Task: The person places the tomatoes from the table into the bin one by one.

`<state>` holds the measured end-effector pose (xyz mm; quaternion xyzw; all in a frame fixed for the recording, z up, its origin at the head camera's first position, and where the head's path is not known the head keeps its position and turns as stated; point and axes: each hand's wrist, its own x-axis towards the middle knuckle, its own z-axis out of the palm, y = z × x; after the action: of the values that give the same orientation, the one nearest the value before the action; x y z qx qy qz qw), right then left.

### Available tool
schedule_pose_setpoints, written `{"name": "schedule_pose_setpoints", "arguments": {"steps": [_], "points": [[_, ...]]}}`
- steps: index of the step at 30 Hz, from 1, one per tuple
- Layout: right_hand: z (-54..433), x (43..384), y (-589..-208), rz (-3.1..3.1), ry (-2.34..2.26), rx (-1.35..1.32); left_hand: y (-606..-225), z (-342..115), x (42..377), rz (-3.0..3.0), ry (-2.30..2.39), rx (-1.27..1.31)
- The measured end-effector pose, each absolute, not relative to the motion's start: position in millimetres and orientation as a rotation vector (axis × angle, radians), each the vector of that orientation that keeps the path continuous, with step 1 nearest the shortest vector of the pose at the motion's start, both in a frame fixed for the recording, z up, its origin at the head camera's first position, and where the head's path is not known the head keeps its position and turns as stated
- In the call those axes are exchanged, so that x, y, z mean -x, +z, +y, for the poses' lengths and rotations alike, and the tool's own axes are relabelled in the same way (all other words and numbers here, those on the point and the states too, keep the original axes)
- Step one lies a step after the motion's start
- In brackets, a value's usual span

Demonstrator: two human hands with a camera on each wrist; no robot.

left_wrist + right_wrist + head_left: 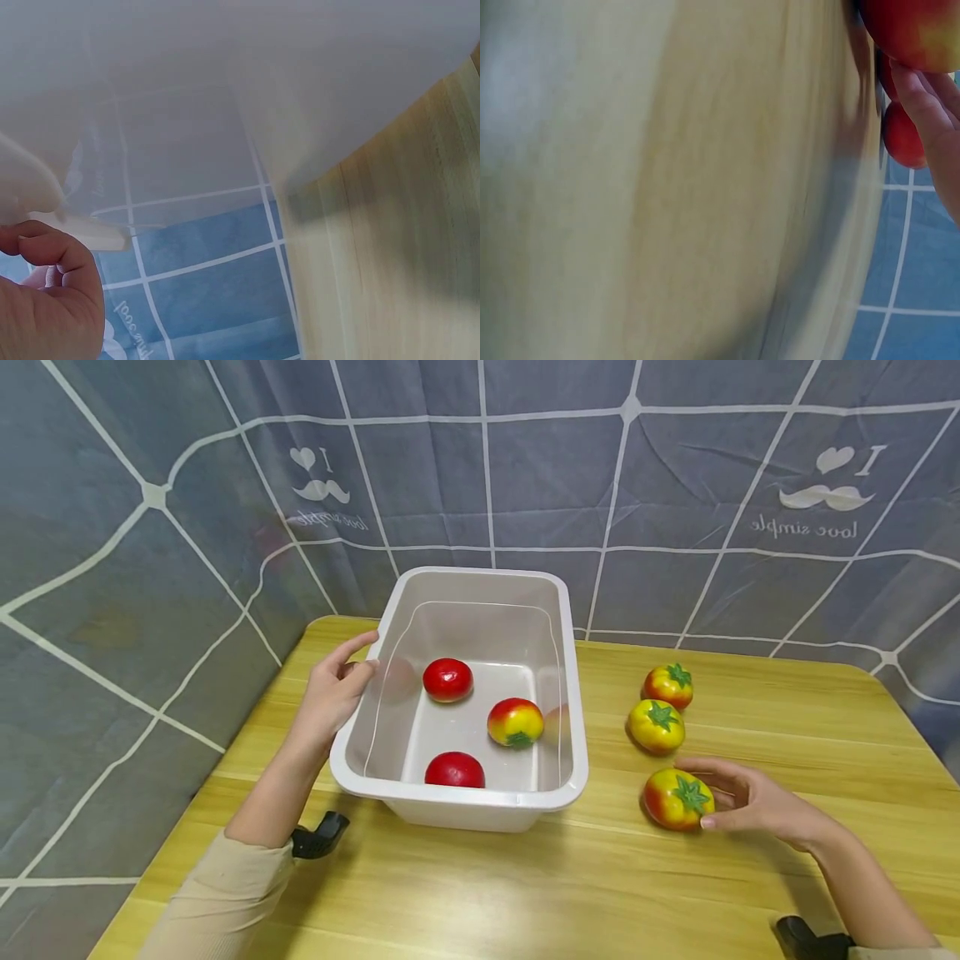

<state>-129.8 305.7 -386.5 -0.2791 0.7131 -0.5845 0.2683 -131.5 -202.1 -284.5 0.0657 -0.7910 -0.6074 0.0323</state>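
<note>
A white plastic bin (485,797) stands on the wooden table, its near end toward me. My left hand (335,693) holds the bin's left rim, the thumb on the inner side; the left wrist view shows that hand (56,292) beside the pale wall. Inside lie two red tomatoes (447,680) and a red-yellow tomato (515,722). To the right of the bin, my right hand (757,802) curls its thumb and fingers about the nearest glossy red-yellow tomato (671,799), which has a green leafy top. In the right wrist view, the thumb lies against this tomato (919,34).
Behind the nearest tomato are a yellow tomato (654,727) and a red-yellow one (667,685), close together in a row. A grey-blue curtain (555,485) with white lines hangs along the table's back and left edges.
</note>
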Motion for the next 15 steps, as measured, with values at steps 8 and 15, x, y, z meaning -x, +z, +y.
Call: {"name": "schedule_pose_setpoints", "arguments": {"steps": [8,15], "points": [[305.6,129.1,-387.7,1.942,-1.544,0.767,-284.5,-201.6,131.6,-2.432,-1.871,-0.209],[301.7,129.5,-387.7,2.101,-1.445,0.736,-283.7,-201.6,131.7,-2.434,-1.872,-0.215]]}}
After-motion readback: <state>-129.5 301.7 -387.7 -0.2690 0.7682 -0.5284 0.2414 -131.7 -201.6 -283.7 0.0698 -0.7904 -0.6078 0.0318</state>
